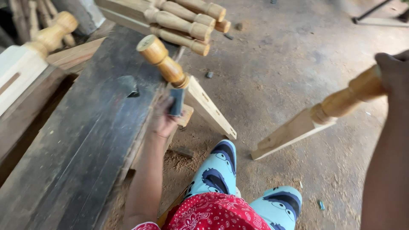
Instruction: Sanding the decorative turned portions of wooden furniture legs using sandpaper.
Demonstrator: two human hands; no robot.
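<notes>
My left hand (164,116) grips a small dark sanding block (177,101) pressed against a turned wooden leg (170,68). That leg leans on the edge of the dark bench (85,140), its square end pointing down to the right. My right hand (394,70) holds a second turned leg (324,113) by its rounded top, up in the air at the right, with its square end slanting down toward the floor.
A stack of turned legs (187,21) lies at the top. Another leg (36,47) rests at the upper left. Dusty concrete floor (289,64) spreads to the right, with sawdust near my knees. My patterned light-blue trousers (221,170) show below.
</notes>
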